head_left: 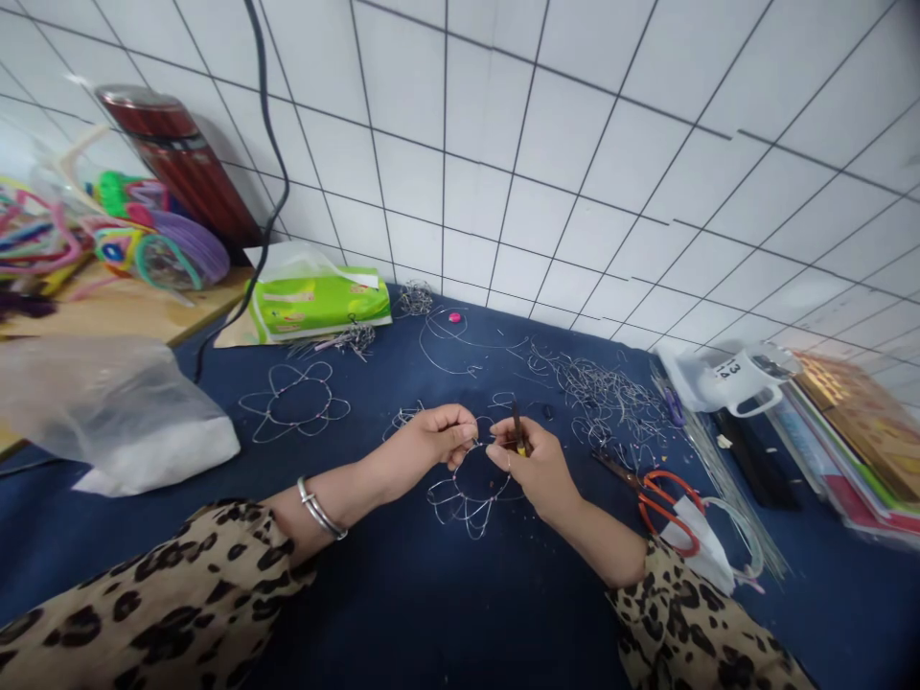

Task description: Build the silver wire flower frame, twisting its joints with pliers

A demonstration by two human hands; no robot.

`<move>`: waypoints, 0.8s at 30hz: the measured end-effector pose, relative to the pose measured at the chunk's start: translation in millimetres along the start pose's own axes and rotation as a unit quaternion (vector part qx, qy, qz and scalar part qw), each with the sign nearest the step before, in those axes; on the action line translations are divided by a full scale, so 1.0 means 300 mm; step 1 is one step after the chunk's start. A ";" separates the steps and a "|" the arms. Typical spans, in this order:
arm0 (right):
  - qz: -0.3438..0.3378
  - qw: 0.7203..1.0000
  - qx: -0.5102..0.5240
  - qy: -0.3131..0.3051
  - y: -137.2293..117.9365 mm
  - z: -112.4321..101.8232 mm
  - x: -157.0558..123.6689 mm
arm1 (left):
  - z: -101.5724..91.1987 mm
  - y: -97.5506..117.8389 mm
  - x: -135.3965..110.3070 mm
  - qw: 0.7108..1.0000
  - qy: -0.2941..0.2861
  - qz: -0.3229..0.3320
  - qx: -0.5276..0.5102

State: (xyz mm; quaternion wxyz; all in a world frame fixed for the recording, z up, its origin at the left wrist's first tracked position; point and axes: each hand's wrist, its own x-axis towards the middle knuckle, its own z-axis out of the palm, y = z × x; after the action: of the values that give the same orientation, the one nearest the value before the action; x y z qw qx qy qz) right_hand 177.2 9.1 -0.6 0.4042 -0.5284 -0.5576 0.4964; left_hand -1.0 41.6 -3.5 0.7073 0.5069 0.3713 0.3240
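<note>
The left hand (435, 439) and right hand (538, 471) pinch the wire flower (480, 499) over the blue bench (460, 613), the right also holding a slim dark tool (517, 429) (a second flower (300, 422) lies leftward)

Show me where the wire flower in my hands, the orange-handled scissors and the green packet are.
Wire flower (479, 500): head view, lower edge of its ring.
Orange-handled scissors (642, 490): head view, where handles meet blades.
Green packet (320, 307): head view, middle of its front.

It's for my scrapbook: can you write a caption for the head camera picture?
Left hand and right hand work at a looped wire ring over dark blue cloth.
</note>
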 end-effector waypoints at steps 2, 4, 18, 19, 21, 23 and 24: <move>0.002 1.000 0.009 0.008 0.003 -0.009 0.009 | -0.006 -0.002 0.007 1.000 -0.003 0.004 0.003; 0.022 0.999 0.020 -0.019 0.002 -0.026 0.019 | -0.012 -0.006 0.012 1.000 -0.013 0.012 0.015; -0.015 0.938 -0.318 -0.139 -0.043 -0.184 0.052 | -0.039 0.002 0.013 0.990 -0.038 -0.017 0.137; -0.035 0.923 -0.363 -0.125 -0.038 -0.192 0.053 | -0.041 0.003 0.012 0.990 -0.035 -0.020 0.137; -0.061 0.893 -0.435 -0.098 -0.021 -0.201 0.057 | -0.043 0.002 0.010 0.990 -0.033 -0.021 0.135; -0.080 0.866 -0.488 -0.078 -0.003 -0.204 0.061 | -0.043 -0.001 0.010 0.990 -0.037 -0.022 0.132; -0.090 0.854 -0.508 -0.070 0.004 -0.204 0.064 | -0.043 -0.003 0.010 0.990 -0.039 -0.023 0.131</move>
State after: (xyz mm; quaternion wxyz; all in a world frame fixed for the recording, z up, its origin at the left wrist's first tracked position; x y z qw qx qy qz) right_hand 234.8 35.6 7.8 0.0822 -0.5717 -0.8039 0.1417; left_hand -10.3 50.0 -7.6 0.6559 0.5989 0.3942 0.2360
